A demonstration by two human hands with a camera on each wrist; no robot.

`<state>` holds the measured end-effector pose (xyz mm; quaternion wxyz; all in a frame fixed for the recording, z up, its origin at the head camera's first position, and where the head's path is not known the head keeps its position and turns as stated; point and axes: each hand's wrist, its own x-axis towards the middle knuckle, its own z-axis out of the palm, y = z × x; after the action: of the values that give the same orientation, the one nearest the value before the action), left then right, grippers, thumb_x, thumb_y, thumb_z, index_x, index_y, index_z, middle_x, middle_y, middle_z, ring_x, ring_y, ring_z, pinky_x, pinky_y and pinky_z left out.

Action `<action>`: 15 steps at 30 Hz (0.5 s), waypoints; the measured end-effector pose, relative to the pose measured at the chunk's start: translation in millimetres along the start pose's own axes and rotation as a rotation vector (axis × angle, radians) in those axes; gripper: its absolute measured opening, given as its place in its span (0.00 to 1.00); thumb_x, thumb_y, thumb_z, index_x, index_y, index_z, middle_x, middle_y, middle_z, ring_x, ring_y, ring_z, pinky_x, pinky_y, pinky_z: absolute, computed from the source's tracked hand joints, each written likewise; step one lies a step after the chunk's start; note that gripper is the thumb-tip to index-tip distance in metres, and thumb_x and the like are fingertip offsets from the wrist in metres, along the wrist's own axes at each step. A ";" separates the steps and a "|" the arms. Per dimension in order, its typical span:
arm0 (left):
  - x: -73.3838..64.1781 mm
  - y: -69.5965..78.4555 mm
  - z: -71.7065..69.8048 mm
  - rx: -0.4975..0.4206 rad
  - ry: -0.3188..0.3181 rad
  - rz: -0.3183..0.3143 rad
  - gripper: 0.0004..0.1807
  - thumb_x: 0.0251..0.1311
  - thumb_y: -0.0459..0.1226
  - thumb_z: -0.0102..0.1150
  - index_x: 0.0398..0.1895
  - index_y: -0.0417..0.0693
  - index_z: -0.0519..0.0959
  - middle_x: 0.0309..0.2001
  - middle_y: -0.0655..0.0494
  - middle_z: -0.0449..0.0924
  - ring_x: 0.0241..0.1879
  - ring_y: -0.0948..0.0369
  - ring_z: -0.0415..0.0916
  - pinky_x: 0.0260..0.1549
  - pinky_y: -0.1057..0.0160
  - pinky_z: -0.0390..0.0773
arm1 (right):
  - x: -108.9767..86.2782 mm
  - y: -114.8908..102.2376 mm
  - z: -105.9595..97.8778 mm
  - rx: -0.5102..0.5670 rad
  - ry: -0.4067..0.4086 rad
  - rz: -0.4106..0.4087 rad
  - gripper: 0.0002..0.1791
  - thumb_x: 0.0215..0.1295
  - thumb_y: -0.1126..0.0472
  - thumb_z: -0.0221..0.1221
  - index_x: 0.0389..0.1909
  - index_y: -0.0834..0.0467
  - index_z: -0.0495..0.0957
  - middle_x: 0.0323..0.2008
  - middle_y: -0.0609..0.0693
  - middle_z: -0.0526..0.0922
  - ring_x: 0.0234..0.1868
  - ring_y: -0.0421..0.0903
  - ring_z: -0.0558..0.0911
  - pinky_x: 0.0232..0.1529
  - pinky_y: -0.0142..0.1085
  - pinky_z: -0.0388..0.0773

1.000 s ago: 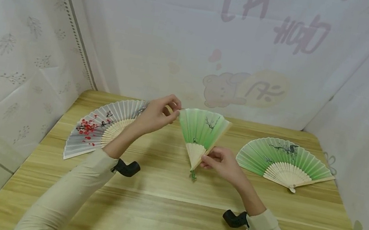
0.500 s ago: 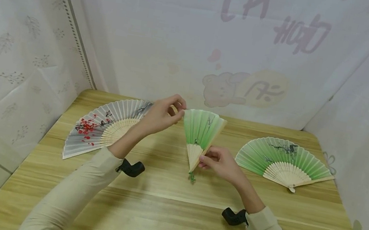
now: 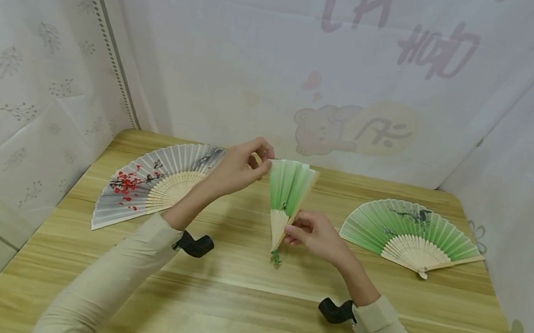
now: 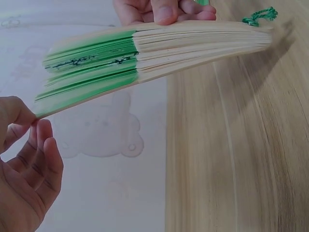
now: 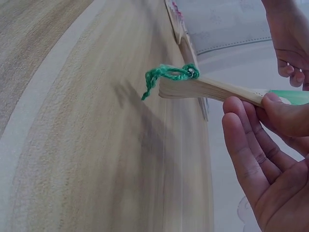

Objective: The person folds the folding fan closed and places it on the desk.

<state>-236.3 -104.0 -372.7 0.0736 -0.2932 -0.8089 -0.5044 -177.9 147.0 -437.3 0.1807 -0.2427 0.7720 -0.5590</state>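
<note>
Your left hand (image 3: 241, 169) pinches a corner of the partly folded green fan (image 3: 288, 191) with pale wooden ribs (image 3: 276, 228); your right hand (image 3: 317, 235) pinches its outer edge near a green cord tassel (image 3: 275, 258). You hold it above the wood-grained bench (image 3: 245, 328), between a grey red-blossomed fan (image 3: 137, 183) and a spread green fan (image 3: 419, 239).

Head view: soft, diffuse light; pale sheen on yellow-brown wood-grain tabletop (image 3: 219, 323); blurred shadow beside beige cloth left sleeve (image 3: 103, 274). Wrist views: dimmer, greyish; soft-edged shadow of green knotted cord tassel (image 5: 169, 73); white printed cloth backdrop (image 4: 111, 193) washed out.
</note>
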 end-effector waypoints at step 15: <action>2.5 4.1 11.1 0.016 0.025 0.020 0.04 0.70 0.27 0.52 0.42 0.43 0.75 0.37 0.51 0.77 0.35 0.56 0.79 0.40 0.56 0.81 | 2.1 -1.8 1.6 -0.022 -0.025 0.018 0.07 0.73 0.70 0.58 0.34 0.69 0.79 0.30 0.58 0.85 0.37 0.68 0.84 0.39 0.58 0.83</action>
<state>-234.2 -92.2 -373.9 0.0910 -0.2944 -0.8088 -0.5009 -178.5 144.1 -436.1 0.1924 -0.2446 0.7780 -0.5458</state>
